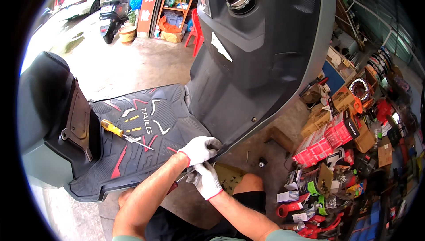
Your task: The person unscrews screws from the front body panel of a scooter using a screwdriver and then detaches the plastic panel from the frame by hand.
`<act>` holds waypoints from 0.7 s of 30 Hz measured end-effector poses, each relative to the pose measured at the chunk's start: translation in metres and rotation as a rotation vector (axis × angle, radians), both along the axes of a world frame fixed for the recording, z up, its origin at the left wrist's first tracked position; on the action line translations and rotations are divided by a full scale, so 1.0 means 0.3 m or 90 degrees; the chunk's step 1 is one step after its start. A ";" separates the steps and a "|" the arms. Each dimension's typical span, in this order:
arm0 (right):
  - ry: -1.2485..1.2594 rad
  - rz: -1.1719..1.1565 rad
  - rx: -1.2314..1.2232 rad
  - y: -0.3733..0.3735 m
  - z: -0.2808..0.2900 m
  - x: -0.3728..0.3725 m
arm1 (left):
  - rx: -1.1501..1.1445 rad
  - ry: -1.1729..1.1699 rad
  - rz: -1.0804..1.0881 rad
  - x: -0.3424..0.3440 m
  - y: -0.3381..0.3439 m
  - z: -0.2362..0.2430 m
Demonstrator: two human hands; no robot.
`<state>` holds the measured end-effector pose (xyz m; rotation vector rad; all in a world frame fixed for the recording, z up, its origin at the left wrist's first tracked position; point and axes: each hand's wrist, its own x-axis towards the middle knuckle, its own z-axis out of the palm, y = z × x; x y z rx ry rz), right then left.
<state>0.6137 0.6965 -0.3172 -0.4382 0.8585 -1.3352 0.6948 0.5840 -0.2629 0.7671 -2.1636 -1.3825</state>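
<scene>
A dark grey scooter fills the middle, with its front panel (248, 82) upright and its black foot mat (133, 143) to the left. My left hand (201, 150), in a white knit glove, presses curled fingers to the mat's edge where it meets the panel. Just below it is my gloved right hand (205, 181), fingers bent in under the footboard's side. What either hand grips is hidden by the gloves and the edge. A screwdriver (113, 128) with a yellow handle lies on the mat, its shaft pointing toward my hands.
A shallow yellowish tray (239, 172) with small loose parts sits beside my knee. Red and white boxes (314, 148), cartons and tools crowd the right. The scooter's black seat (46, 82) rises at left. Behind stand a potted plant (127, 34), a red chair (195, 31) and a parked motorbike (113, 20).
</scene>
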 end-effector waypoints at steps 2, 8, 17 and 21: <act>0.032 -0.018 -0.012 -0.001 0.015 0.008 | -0.032 -0.019 0.006 -0.007 0.002 0.002; 0.008 -0.007 -0.024 -0.025 -0.001 -0.012 | 0.066 0.006 -0.013 0.004 0.001 0.005; 0.033 -0.011 0.008 -0.024 -0.004 -0.009 | 0.182 0.034 -0.043 -0.012 -0.033 -0.028; -0.027 0.024 -0.026 -0.031 -0.019 -0.031 | 0.227 -0.002 -0.049 -0.015 -0.043 -0.008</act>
